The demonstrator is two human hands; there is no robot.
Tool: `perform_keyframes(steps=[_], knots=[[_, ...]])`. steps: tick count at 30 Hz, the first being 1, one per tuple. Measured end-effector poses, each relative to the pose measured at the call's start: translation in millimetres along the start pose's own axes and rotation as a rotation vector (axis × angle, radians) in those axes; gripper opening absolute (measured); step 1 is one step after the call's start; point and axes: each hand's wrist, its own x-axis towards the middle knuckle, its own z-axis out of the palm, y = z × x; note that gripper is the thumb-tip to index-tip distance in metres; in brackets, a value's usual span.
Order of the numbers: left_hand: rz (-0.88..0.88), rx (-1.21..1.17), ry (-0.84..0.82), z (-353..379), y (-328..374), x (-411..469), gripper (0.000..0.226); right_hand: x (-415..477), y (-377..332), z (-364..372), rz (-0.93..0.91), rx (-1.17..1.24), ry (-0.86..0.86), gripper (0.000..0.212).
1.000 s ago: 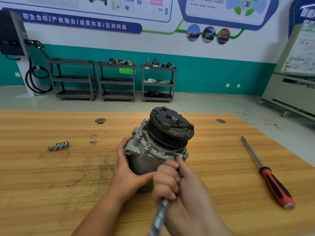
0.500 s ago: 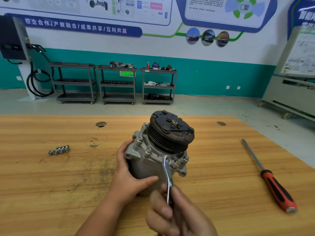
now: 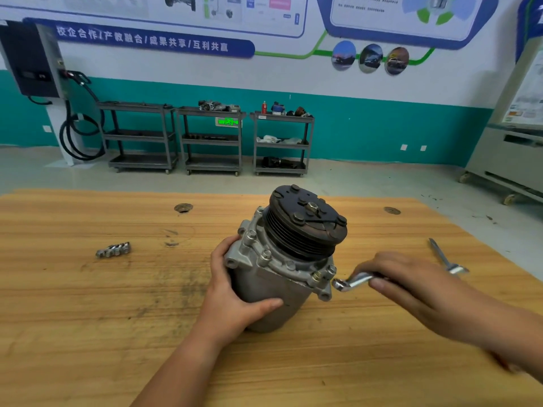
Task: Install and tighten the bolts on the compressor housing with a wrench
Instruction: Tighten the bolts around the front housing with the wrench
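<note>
A: Whereabouts of the compressor housing (image 3: 264, 292)?

B: Upright on the table (image 3: 88, 333), between the two hands, black pulley (image 3: 305, 224) on top. Clasped on its near-left flank by the left hand (image 3: 232, 298), with the thumb across the front.

A: And the right hand (image 3: 411, 283)?

B: Curled round the shank of the wrench (image 3: 351, 282), just to the right of the flange. Ring end right beside a flange ear, not seated on any bolt head as far as can be told.

A: Step in hand, then?

B: Probably setting the wrench for a bite on the brassy bolt (image 3: 316, 276) nearest that hand. Best to drop the ring fully over the head, square to it, before pulling. Then short arcs only, bracing hard with the left hand against any twist of the body.

A: Risks?

B: Slipping off a half-seated head and rounding it, or tipping the housing over.

A: Room to swing?

B: Bare wood on the near side of the right hand. Beyond its knuckles, a screwdriver (image 3: 436, 248), worth steering clear of. Inward, blocked by the pulley's rim, so likely no full turns. Far out past the left hand, a small cluster of metal pieces (image 3: 113, 249), well apart. Table edges well behind the pulley and off beyond the screwdriver, none close to either hand.
</note>
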Motion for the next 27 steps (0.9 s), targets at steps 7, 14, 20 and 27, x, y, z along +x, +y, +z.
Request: perform_keyframes(steps=[7,14,20,27], knots=[[-0.005,0.01,0.005,0,2,0,0.102,38,6,0,-0.053,-0.068,-0.122,0.04],[0.006,-0.014,0.006,0,-2,1,0.101,45,8,-10,-0.018,-0.02,-0.225,0.024],[0.009,-0.031,-0.003,0,-3,1,0.101,49,14,-17,0.002,0.014,-0.28,0.025],[0.017,-0.02,-0.014,-1,-4,2,0.101,50,7,-11,0.013,0.105,-0.315,0.013]])
